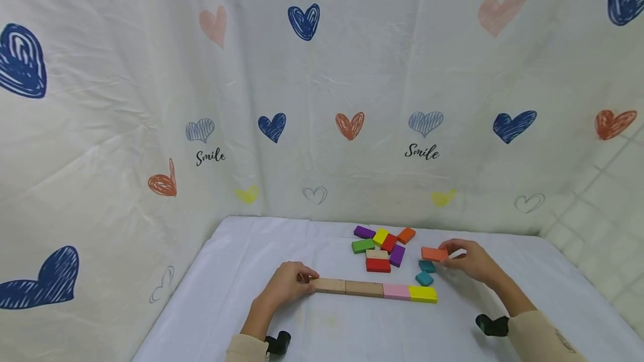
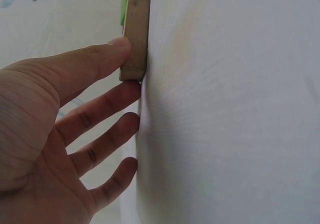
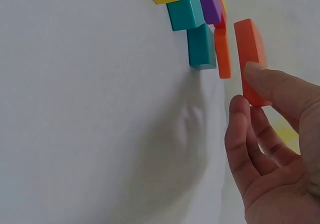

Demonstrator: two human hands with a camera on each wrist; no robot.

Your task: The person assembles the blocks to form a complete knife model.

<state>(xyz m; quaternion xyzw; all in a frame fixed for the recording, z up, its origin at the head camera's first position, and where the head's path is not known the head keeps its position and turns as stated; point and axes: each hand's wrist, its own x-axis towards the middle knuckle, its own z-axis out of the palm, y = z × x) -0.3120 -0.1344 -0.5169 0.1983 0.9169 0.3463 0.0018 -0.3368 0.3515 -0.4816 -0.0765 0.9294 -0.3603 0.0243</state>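
Observation:
A row of end-to-end blocks lies across the table: a plain wooden block (image 1: 329, 286) at the left end, a second wooden block (image 1: 364, 289), a pink block (image 1: 396, 291) and a yellow block (image 1: 423, 294). My left hand (image 1: 290, 285) pinches the row's left end, its thumb (image 2: 107, 56) on the wood and the other fingertips down at the cloth. Raised above the table, an orange block (image 3: 248, 59) is held by one end between the thumb and fingers of my right hand (image 1: 470, 261). Two teal blocks (image 1: 426, 266) lie just below it in the head view.
Behind the row sits a loose cluster of blocks, among them a red one (image 1: 378, 265), a green one (image 1: 363, 246), a purple one (image 1: 397, 256) and another orange one (image 1: 406, 234). A white cloth (image 1: 211, 295) covers the table. A heart-printed curtain (image 1: 312, 82) hangs behind.

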